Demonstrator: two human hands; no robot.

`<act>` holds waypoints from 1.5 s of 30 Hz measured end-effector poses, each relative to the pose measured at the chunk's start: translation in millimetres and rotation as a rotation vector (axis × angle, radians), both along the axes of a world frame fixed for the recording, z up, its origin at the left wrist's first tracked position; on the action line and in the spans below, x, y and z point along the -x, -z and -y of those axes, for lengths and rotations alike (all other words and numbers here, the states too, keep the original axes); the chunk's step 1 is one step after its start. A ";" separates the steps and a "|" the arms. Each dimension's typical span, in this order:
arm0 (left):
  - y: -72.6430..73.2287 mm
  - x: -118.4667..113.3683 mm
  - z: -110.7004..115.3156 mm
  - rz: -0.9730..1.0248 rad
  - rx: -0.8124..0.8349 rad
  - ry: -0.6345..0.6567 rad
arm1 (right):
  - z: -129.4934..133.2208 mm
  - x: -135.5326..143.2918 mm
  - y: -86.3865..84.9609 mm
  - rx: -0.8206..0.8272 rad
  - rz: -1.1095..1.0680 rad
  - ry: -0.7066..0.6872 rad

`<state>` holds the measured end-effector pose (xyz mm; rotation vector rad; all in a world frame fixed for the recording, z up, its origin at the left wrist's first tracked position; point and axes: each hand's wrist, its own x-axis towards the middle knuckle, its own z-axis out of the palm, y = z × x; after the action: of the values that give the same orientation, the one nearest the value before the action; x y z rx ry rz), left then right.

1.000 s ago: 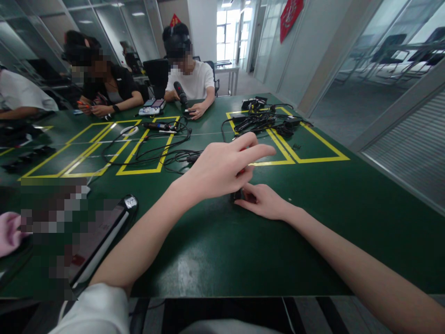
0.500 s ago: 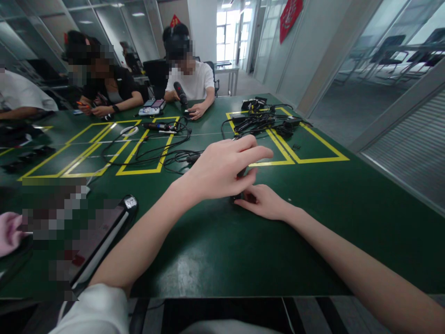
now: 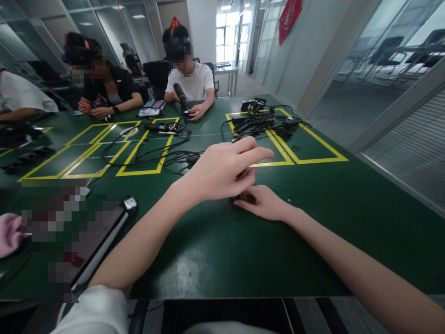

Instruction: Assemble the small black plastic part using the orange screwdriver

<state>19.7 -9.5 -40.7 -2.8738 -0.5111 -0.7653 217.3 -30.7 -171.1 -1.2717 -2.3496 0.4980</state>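
Over the green table, my left hand [image 3: 222,169] is raised with its back to me and its fingers curled round something dark, mostly hidden behind the hand. Just below and to the right, my right hand [image 3: 264,202] rests low at the tabletop, thumb and fingers closed at a small black part [image 3: 235,200]. Only an edge of that part shows beneath my left hand, so its kind is unclear. The hands nearly meet, one above the other.
Black cables and adapters [image 3: 260,121] lie in yellow-taped boxes ahead. A corded black tool [image 3: 160,127] lies left of them. A phone-like device [image 3: 104,236] is by my left forearm. Across the table, a person in white [image 3: 198,79] holds a power screwdriver [image 3: 180,94].
Both hands keep nearly the same place and grip. My left hand's fingers shift very slightly. The view has barely moved.
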 end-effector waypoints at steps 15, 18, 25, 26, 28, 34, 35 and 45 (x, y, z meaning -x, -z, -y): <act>0.0 0.4 -0.6 0.024 0.015 0.042 | -0.2 0.3 0.9 -0.008 -0.001 0.004; 0.5 0.7 -0.4 0.022 0.024 0.035 | 0.0 0.7 -1.4 0.004 0.007 0.000; -0.4 0.4 0.7 0.027 0.001 0.027 | 0.4 0.7 -0.7 -0.004 -0.024 -0.005; -0.6 0.2 0.8 0.030 -0.003 0.036 | 0.5 0.7 -0.3 -0.003 -0.025 -0.004; -0.5 -0.1 0.7 0.030 0.006 0.043 | 0.6 0.7 -0.3 0.002 -0.022 -0.002; 0.7 0.5 -0.4 0.027 0.037 0.019 | 0.0 0.6 -1.7 0.016 -0.002 -0.005; 0.6 0.6 -0.4 0.027 0.036 0.027 | -0.2 0.5 -1.1 0.012 -0.003 -0.002; 0.9 2.2 -1.4 0.033 0.086 0.030 | -0.3 -0.1 -0.6 0.012 -0.008 -0.017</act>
<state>17.5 -8.2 -41.6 -2.9588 -0.5189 -0.8166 217.4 -30.4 -170.6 -1.2544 -2.3561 0.5226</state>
